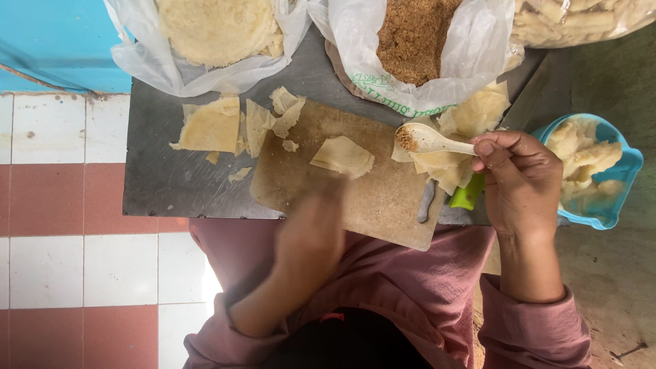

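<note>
My right hand [517, 181] grips a white plastic spoon [427, 139] that carries a little brown crumbly filling, held level over the right end of a wooden cutting board [383, 198]. A folded pale dough wrapper [343, 156] lies on the board's middle. My left hand [311, 236] is blurred at the board's near edge, just below that wrapper, and I see nothing in it. Under the spoon lies a stack of thin wrappers [447, 167].
A bag of brown filling [412, 37] and a bag of round wrappers [217, 31] sit at the back of the grey metal tray [164, 178]. Cut wrapper pieces [213, 126] lie at left. A blue bowl [632, 171] holds folded pieces. A green-handled knife [467, 195] rests by the board.
</note>
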Demonstrator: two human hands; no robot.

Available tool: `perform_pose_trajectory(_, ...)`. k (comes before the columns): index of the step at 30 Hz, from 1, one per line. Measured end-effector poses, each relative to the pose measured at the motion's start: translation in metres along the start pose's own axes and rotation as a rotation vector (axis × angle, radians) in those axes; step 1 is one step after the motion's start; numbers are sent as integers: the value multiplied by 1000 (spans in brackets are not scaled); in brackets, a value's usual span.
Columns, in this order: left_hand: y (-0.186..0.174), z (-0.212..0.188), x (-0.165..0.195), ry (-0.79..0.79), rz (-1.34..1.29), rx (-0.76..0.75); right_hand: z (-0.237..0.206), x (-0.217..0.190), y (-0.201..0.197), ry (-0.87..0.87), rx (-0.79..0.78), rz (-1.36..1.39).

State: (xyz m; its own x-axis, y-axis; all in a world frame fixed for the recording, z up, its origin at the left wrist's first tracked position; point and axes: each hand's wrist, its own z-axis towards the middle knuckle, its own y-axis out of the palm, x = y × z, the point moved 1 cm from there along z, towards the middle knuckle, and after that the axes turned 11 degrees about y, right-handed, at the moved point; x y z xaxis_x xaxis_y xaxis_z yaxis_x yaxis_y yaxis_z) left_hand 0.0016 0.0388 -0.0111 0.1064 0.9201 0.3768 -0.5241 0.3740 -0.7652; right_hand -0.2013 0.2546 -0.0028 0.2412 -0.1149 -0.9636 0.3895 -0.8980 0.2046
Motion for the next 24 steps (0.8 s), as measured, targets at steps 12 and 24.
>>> perform_pose_trajectory(12,3,51,-33,-199,-310,11,-6,-2,14,11,-33,-16)
perform_pose_trajectory(24,-8,39,-33,-322,-143,102,-9,11,45,1,-81,-253)
